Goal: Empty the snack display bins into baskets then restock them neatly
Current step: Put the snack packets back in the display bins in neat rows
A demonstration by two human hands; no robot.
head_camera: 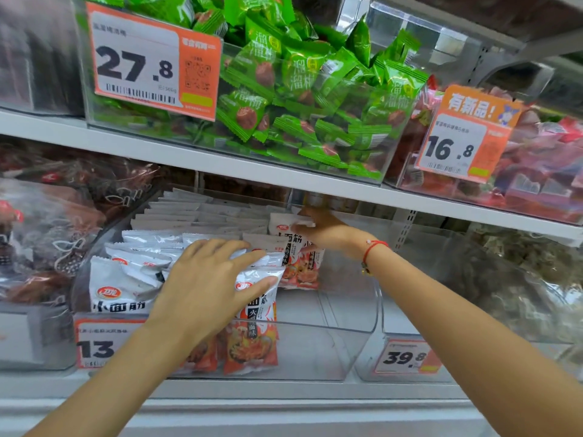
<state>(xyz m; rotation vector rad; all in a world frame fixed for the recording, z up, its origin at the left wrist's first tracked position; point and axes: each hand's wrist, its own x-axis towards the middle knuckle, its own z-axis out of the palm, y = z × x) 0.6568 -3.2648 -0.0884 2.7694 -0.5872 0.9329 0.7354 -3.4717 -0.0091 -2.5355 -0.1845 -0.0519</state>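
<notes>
A clear plastic display bin [347,339] on the lower shelf holds rows of white-and-orange snack packets [176,222], stacked upright along its left and back. The right part of the bin shows bare floor. My left hand [205,285] lies flat with straight fingers on the front row of packets [255,335], pressing them leftward. My right hand [321,228] reaches deeper in and holds a small bunch of upright packets [299,263] by their top edge, fingers curled over them.
Above, a clear bin of green packets [303,99] carries a 27.8 price tag [148,64]. A bin of red packets [536,165] sits at upper right. Bins of dark snacks [47,234] flank the left, another bin [504,279] the right. The shelf edge [220,165] overhangs closely.
</notes>
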